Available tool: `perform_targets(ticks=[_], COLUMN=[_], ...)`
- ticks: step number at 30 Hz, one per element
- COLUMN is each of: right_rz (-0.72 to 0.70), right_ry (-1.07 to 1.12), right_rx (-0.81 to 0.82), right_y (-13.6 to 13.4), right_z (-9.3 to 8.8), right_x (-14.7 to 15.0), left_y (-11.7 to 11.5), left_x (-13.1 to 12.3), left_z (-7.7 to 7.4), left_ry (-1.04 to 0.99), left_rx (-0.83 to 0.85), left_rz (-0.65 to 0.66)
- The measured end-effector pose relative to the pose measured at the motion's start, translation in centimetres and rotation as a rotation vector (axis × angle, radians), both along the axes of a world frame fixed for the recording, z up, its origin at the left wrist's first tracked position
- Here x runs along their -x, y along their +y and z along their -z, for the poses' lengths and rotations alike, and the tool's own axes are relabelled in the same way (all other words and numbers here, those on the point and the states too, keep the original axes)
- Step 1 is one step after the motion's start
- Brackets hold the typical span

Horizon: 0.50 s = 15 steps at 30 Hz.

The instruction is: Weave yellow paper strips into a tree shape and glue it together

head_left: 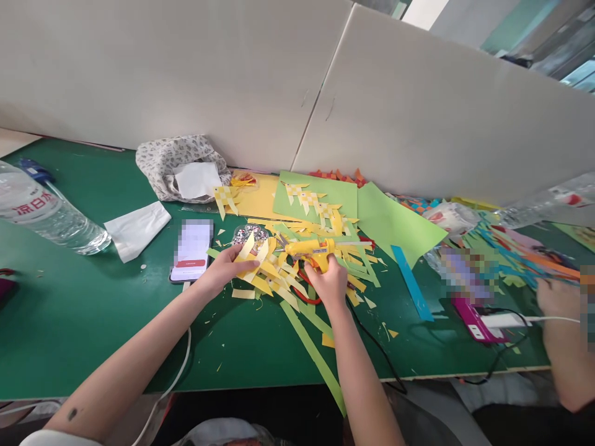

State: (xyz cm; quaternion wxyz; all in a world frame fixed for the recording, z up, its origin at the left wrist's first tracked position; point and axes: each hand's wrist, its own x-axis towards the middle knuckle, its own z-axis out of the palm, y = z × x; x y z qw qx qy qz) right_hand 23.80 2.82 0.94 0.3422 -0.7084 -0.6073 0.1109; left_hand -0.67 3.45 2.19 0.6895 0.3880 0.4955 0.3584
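Note:
My right hand is wrapped round the handle of a yellow hot glue gun, whose nozzle points left. A pale glue stick juts from its back end. Fingers and thumb of my left hand pinch a woven yellow-and-cream paper fish just left of the nozzle. Loose yellow paper strips lie below and around both hands. Red-handled scissors rest partly hidden under my right hand. Finished-looking woven fish lie in a row on a green sheet behind the gun.
A phone lies left of my hands, with a water bottle farther left. A patterned cloth bag sits by the partition. To the right are a blue strip, a magenta power strip and another person's hand.

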Motion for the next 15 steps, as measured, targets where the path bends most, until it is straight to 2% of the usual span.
perform_targets(ticks=[3,6,11,13,15], right_rz=[0.141,0.252,0.305,0.297,0.304], right_ry=[0.089,0.021,-0.231,-0.317,-0.373], right_rx=[-0.053,-0.095,-0.062,-0.026,-0.056], right_y=[0.3,0.6,1.3,1.4,1.4], right_z=[-0.2,-0.3,0.1,0.1,0.0], right_x=[-0.2,-0.6,-1.7,-2.3,-2.7], left_y=[0.1,0.2,0.5,0.6,0.8], left_x=[0.1,0.4,1.0,1.3,1.6], left_z=[-0.1,-0.5,-1.3,-1.3,-1.2], left_ry=[0.013,0.019,0.026,0.029,0.022], left_rx=[-0.007,-0.005,0.054,0.047,0.026], left_rz=[-0.019,-0.041,-0.094,-0.101,-0.110])
